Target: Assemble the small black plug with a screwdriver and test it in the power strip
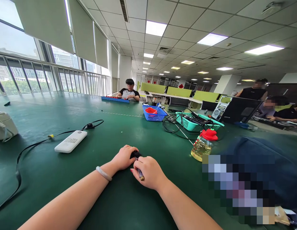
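Both my hands meet on the green table (129, 204) in front of me. My left hand (123, 157) is closed around a small black object (135, 154) that I cannot name. My right hand (150, 172) is closed on a thin pen-like tool (140, 174) with a brown end, its tip pointing toward the black object. A pale bangle (103, 173) sits on my left wrist. The fingers of both hands are curled and pressed close together, touching each other.
A white power bank (71, 141) with a black cable (33, 145) lies to the left. A bottle with yellow liquid and a red cap (204, 144) stands to the right. Farther off are a blue basket (154, 113), a teal basket (194, 123) and people seated.
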`<action>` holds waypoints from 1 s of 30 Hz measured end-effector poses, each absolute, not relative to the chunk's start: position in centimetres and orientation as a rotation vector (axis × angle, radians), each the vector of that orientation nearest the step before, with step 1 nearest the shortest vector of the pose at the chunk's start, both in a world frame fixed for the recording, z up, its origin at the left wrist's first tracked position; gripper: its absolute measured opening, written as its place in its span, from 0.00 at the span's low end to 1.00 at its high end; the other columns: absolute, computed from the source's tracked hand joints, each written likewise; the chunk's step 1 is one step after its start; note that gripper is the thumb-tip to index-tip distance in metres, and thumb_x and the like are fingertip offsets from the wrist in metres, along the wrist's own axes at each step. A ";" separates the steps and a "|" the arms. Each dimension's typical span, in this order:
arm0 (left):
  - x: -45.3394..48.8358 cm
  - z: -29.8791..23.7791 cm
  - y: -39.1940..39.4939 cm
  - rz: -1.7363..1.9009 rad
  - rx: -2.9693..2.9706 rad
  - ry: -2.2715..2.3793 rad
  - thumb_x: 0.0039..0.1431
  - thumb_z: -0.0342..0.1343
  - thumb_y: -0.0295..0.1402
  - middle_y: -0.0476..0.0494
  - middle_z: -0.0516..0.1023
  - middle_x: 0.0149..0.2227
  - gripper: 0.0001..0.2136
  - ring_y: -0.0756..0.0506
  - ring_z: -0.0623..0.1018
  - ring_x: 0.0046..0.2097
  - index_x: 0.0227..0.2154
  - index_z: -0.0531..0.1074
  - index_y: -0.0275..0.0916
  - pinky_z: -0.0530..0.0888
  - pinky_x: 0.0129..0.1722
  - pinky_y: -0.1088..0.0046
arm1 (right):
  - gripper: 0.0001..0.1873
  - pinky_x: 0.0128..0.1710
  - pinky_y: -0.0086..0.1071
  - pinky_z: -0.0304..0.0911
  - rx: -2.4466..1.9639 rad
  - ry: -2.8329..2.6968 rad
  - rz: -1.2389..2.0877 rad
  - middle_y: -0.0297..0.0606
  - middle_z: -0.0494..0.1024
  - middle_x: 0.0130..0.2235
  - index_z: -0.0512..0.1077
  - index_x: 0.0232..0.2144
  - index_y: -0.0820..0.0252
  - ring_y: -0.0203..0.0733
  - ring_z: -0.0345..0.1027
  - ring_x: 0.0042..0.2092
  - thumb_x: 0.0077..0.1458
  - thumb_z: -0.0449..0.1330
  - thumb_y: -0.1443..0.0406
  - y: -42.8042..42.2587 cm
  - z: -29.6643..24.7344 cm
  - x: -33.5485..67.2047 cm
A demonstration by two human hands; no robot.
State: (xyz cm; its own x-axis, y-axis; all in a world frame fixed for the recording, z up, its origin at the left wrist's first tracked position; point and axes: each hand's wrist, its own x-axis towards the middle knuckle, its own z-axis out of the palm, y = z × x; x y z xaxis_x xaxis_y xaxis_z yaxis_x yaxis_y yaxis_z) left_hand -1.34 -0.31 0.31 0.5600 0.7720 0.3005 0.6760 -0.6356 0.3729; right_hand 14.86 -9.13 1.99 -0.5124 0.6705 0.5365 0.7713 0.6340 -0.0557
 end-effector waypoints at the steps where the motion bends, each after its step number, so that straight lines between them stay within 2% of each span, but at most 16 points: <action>1: -1.3 0.3 -0.3 0.652 2.579 1.219 0.51 0.54 0.28 0.44 0.79 0.44 0.16 0.39 0.72 0.50 0.44 0.73 0.42 0.70 0.52 0.60 | 0.08 0.29 0.32 0.50 -1.126 -2.353 -0.282 0.34 0.72 0.27 0.70 0.25 0.57 0.36 0.59 0.25 0.55 0.59 0.62 -9.2 1.9 14.7; 8: -1.2 0.3 -0.3 0.630 2.569 1.244 0.53 0.54 0.29 0.45 0.79 0.44 0.15 0.39 0.72 0.50 0.45 0.73 0.43 0.69 0.52 0.60 | 0.10 0.30 0.32 0.50 -1.150 -2.345 -0.238 0.34 0.72 0.27 0.70 0.26 0.58 0.36 0.60 0.26 0.58 0.56 0.62 -9.3 2.5 14.8; 14: -1.3 0.6 -0.5 0.618 2.565 1.242 0.54 0.57 0.34 0.45 0.79 0.45 0.14 0.39 0.72 0.50 0.45 0.73 0.43 0.68 0.53 0.60 | 0.12 0.28 0.28 0.52 -1.170 -2.139 0.154 0.32 0.70 0.26 0.68 0.25 0.57 0.35 0.62 0.27 0.60 0.54 0.63 -8.9 3.0 16.5; 18: -1.2 0.6 -0.5 0.616 2.560 1.244 0.55 0.59 0.40 0.45 0.79 0.45 0.14 0.38 0.72 0.50 0.44 0.73 0.43 0.69 0.52 0.59 | 0.13 0.29 0.28 0.53 -1.168 -2.041 0.269 0.32 0.70 0.26 0.67 0.25 0.57 0.35 0.63 0.28 0.61 0.52 0.62 -8.6 3.0 17.2; 24: -1.2 0.3 -0.4 0.648 2.555 1.244 0.53 0.59 0.34 0.46 0.80 0.44 0.14 0.39 0.72 0.50 0.44 0.73 0.42 0.69 0.52 0.59 | 0.11 0.30 0.30 0.52 -1.167 -2.270 0.068 0.32 0.70 0.26 0.67 0.24 0.57 0.35 0.59 0.26 0.58 0.55 0.63 -9.1 3.1 16.4; 30: -1.1 0.3 -0.3 0.655 2.546 1.269 0.52 0.58 0.33 0.45 0.80 0.45 0.15 0.39 0.72 0.50 0.44 0.73 0.42 0.69 0.52 0.60 | 0.08 0.31 0.31 0.51 -1.174 -2.379 -0.094 0.33 0.72 0.27 0.68 0.26 0.57 0.35 0.59 0.26 0.57 0.58 0.64 -9.4 3.1 16.0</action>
